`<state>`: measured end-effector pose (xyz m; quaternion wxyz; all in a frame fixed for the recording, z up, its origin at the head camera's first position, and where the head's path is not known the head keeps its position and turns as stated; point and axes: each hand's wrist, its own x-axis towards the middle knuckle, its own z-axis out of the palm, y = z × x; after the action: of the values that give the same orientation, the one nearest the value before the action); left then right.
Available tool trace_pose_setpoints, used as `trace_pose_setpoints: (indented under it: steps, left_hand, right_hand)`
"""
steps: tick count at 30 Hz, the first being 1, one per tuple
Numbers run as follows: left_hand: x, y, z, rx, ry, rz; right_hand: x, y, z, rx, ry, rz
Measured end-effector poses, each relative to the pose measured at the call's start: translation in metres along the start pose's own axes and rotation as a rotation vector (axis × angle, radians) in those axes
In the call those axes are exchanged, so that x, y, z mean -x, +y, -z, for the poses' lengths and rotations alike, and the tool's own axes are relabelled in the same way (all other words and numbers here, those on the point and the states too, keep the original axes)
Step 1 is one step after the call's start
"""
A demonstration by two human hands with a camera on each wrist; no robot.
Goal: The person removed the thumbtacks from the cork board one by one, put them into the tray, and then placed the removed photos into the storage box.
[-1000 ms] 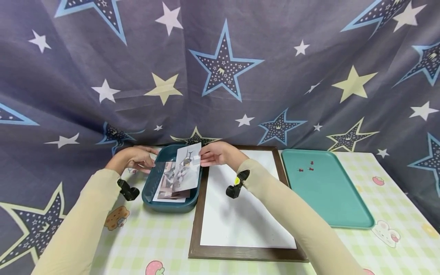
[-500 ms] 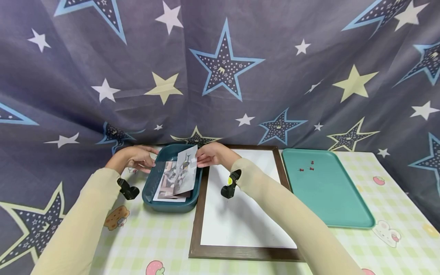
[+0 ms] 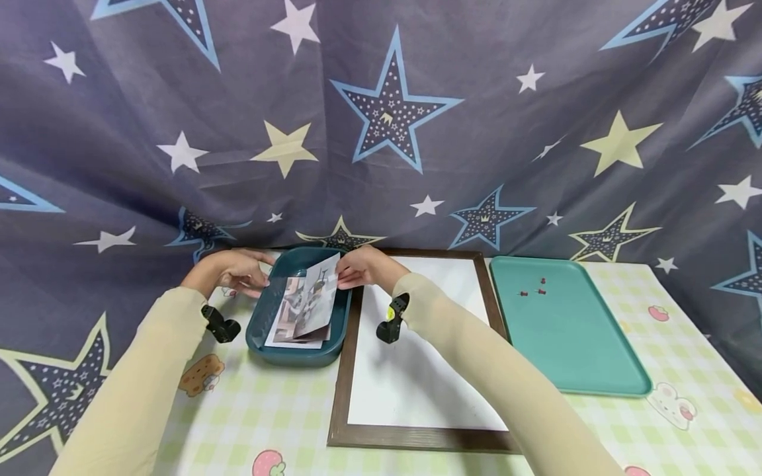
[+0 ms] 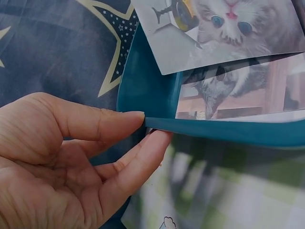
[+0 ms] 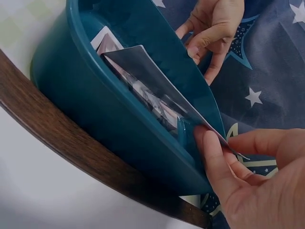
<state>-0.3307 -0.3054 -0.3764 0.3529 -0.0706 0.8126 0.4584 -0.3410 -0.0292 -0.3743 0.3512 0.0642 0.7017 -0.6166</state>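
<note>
My left hand (image 4: pixel 71 157) pinches the rim of a dark teal plastic basin (image 3: pixel 300 357) between thumb and fingers, at its left side. With thumb and fingertips my right hand (image 3: pixel 362 266) pinches the edge of a cat photo (image 3: pixel 318 297). That photo tilts over the basin, its lower end down among the other pictures. Under it lies another cat photo (image 4: pixel 233 88), partly covered, on the basin floor. In the right wrist view the held photo shows nearly edge-on, and the right hand (image 5: pixel 259 171) is at the basin's far end.
A white board (image 3: pixel 428 370) with a brown wooden frame (image 3: pixel 417 436) lies right beside the basin. Farther right is a green tray (image 3: pixel 577 330) with several red pushpins (image 3: pixel 541 291). A star-patterned curtain (image 3: pixel 381 132) hangs behind the checked tablecloth (image 3: pixel 238 423).
My right hand has moved left and the photo has come lower into the basin with it. The left hand stays on the rim.
</note>
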Motion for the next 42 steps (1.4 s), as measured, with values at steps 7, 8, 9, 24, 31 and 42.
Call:
trace_pose_setpoints:
  steps: [7,8,9,24,31,42]
  left_hand:
    - [0.002,0.001,0.001,-0.001,-0.001,-0.001]
    - [0.002,0.002,0.001,-0.002,-0.001,-0.001]
    - [0.002,0.002,0.001,-0.003,-0.002,-0.001]
    - [0.001,0.003,-0.003,-0.055,0.018,0.002]
    - [0.000,0.002,-0.004,-0.057,0.014,-0.007]
    - [-0.001,0.000,-0.004,-0.050,0.023,-0.008]
  right_hand:
    - [0.005,-0.003,-0.003,0.063,0.031,0.034]
    - [0.005,-0.004,-0.004,0.072,0.036,0.036]
    - [0.006,-0.004,-0.004,0.077,0.041,0.037]
    - [0.010,-0.003,-0.011,0.166,0.081,0.060]
    - [0.010,-0.003,-0.010,0.178,0.088,0.051]
    - [0.012,-0.001,-0.009,0.123,0.014,0.006]
